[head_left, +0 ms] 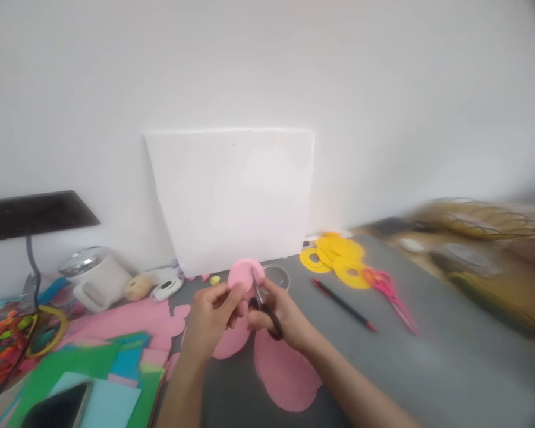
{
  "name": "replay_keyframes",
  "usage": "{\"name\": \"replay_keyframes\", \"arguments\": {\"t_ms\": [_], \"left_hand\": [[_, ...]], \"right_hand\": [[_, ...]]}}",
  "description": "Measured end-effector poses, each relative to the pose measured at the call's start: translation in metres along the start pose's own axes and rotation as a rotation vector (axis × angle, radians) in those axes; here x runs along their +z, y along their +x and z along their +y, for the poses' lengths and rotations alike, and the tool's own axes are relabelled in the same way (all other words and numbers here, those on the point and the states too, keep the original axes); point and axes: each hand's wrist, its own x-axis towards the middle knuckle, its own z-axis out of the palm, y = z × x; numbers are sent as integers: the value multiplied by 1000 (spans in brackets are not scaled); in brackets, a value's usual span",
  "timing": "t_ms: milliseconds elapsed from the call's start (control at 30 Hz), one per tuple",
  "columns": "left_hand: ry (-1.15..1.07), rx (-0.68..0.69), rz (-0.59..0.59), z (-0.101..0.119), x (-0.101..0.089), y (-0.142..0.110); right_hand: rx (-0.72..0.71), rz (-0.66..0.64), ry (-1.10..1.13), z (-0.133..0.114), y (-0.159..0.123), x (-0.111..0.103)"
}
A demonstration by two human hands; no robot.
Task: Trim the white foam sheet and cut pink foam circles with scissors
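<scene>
My left hand (210, 318) pinches a small round pink foam disc (245, 274) and holds it up over the grey mat. My right hand (280, 309) grips black-handled scissors (264, 310), whose blades point up into the disc's right edge. Under both hands lie larger pink foam cut-outs (285, 371) on the mat.
A white board (236, 196) leans on the wall behind. Yellow foam rings (339, 258), pink scissors (390, 291) and a red-tipped pencil (344, 304) lie to the right. At left are a white mug (98, 278), coloured foam sheets (93, 368), a phone (57, 407) and a clear lid (279, 276).
</scene>
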Motion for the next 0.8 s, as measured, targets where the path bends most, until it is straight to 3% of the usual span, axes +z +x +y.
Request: {"name": "replay_keyframes", "arguments": {"t_ms": [800], "left_hand": [[-100,10,16,-7,-7,2]], "right_hand": [[7,33,-69,1,-1,-1]]}}
